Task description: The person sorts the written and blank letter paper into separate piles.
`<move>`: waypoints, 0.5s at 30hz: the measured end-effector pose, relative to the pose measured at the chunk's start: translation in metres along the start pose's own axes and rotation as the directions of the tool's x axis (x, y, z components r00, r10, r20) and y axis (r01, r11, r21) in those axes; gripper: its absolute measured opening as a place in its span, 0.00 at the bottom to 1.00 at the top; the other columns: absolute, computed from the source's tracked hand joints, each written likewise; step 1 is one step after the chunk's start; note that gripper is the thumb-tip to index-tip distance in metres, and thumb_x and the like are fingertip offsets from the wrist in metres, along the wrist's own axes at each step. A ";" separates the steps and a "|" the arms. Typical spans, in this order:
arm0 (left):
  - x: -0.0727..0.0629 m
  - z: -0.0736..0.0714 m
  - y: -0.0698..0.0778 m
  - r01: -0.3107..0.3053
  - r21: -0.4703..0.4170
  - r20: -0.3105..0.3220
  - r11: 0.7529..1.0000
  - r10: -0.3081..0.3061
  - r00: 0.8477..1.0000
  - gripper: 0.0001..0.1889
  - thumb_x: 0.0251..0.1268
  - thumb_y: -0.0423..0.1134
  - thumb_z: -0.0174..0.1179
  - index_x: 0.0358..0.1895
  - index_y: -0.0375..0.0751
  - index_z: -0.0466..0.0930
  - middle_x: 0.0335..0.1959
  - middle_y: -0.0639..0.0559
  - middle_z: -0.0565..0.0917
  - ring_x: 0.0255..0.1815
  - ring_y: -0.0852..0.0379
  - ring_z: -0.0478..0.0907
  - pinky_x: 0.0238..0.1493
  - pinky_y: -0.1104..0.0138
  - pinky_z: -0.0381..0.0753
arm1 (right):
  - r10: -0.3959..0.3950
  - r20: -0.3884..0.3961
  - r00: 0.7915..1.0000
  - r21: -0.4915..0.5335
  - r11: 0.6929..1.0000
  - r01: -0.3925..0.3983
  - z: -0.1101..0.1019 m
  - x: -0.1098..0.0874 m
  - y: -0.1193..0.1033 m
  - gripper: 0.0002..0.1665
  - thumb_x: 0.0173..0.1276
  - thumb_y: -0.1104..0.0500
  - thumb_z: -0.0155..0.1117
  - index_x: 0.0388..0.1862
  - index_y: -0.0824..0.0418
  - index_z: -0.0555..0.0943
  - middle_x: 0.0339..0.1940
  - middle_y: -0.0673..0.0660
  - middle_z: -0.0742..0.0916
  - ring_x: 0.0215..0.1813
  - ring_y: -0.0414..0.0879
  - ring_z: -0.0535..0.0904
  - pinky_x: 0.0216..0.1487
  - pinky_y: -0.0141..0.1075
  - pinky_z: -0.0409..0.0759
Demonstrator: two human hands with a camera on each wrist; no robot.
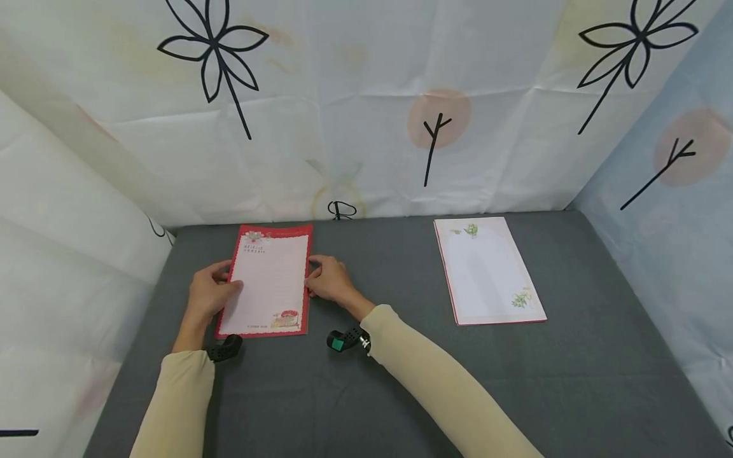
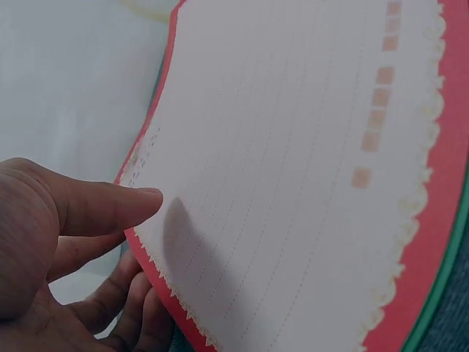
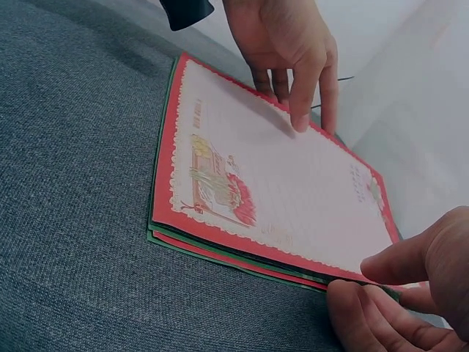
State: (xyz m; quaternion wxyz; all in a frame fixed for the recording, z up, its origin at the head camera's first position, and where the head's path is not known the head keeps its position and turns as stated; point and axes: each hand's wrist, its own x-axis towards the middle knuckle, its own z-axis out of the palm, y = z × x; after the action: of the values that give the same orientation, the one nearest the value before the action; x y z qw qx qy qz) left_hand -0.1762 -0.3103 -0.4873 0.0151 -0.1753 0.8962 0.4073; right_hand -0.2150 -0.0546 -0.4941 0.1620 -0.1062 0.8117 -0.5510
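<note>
A stack of red-bordered, lined letter paper (image 1: 268,273) lies at the left of the table, a floral print at its top and a picture at its lower right. My left hand (image 1: 207,296) holds its left edge, the thumb (image 2: 135,205) over the top sheet and the other fingers at the side. At the right edge, my right hand (image 1: 331,280) pinches the stack between thumb and fingers. Red and green layers (image 3: 242,262) show along the side in the right wrist view. The top sheet (image 2: 293,169) looks bowed in the left wrist view.
Another stack of white paper (image 1: 487,270) with green leaf prints and a thin red edge lies at the right. Dark grey cloth (image 1: 378,394) covers the table. Printed curtains (image 1: 366,127) hang behind and at both sides. A black wrist device (image 1: 343,339) sits on my right wrist.
</note>
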 end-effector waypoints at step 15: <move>0.001 0.002 0.001 0.036 0.045 0.033 0.998 -0.037 0.999 0.31 0.69 0.36 0.60 0.73 0.27 0.66 0.54 0.32 0.74 0.48 0.42 0.73 0.34 0.65 0.72 | 0.022 0.011 1.000 -0.025 0.999 -0.022 -0.001 -0.002 -0.001 0.31 0.68 0.67 0.66 0.70 0.68 0.73 0.31 0.55 0.88 0.28 0.50 0.87 0.29 0.30 0.78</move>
State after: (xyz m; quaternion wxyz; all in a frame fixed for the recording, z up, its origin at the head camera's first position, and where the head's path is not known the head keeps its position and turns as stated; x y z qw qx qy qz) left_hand -0.1779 -0.3085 -0.4882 0.0416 -0.1842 0.9013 0.3899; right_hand -0.2139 -0.0534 -0.4923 0.1714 -0.1024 0.8186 -0.5385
